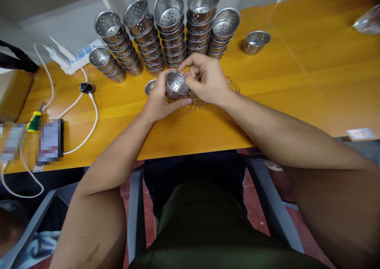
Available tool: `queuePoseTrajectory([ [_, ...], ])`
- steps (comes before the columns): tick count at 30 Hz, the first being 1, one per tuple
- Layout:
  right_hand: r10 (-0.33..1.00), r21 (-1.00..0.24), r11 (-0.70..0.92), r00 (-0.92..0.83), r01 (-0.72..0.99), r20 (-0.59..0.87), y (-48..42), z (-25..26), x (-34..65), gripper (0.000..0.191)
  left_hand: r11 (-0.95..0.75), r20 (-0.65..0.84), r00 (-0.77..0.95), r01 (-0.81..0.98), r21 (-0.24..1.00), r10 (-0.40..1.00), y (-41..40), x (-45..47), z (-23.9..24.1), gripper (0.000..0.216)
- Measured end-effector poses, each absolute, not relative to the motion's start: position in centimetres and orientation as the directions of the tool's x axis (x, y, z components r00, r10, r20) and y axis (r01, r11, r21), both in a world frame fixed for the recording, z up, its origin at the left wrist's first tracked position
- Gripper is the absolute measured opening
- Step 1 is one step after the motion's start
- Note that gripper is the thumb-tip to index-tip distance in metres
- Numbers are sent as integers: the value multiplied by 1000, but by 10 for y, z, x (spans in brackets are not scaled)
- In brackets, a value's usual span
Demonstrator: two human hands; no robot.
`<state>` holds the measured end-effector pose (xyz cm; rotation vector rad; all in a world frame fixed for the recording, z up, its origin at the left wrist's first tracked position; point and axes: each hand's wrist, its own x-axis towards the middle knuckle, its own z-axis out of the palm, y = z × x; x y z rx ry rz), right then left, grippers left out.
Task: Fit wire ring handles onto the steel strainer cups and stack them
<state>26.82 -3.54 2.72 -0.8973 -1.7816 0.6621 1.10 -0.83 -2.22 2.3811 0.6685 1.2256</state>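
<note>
Nearest the camera, the person's lap sits between the grey chair arms (135, 213), just below the near edge of the yellow wooden surface (208, 130)

Both forearms cross that edge and meet at the middle of the surface. The left hand (158, 101) is closed around a perforated steel cup (176, 85), gripping it from its 8 o'clock side. The cup is held tilted just above the surface, with its mouth turned up toward the camera. The right hand (204, 79) is closed, fingertips pinched together at the cup's rim at 2 o'clock. Whether they hold anything besides the rim cannot be told

Thin wire loops (194, 105) lie on the surface under the hands, at the cup's 5 o'clock. A second small cup (149, 88) sits at 9 o'clock, partly hidden behind the left hand

Further out at 9 o'clock lies a black plug (86, 88) on a white cable (95, 120), and well beyond it, near the left edge, a screwdriver (34, 120) with a green and yellow handle. A white power strip (74, 57) lies at 10 o'clock

Farthest, at 12 o'clock, six stacks of nested cups (173, 35) stand side by side. A single cup (255, 42) lies tilted at 1 o'clock, apart from the stacks
</note>
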Motion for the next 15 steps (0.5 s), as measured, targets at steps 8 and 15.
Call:
queuePoseTrajectory([
  [8,837,-831,537,-213,146,503,-41,32,256,26,-787,623,503,231,572,599,-18,17,-17,106],
  [15,800,-859,510,-340,-47,494,-42,44,270,38,-745,609,470,179,643,639,-15,15,-19,95],
])
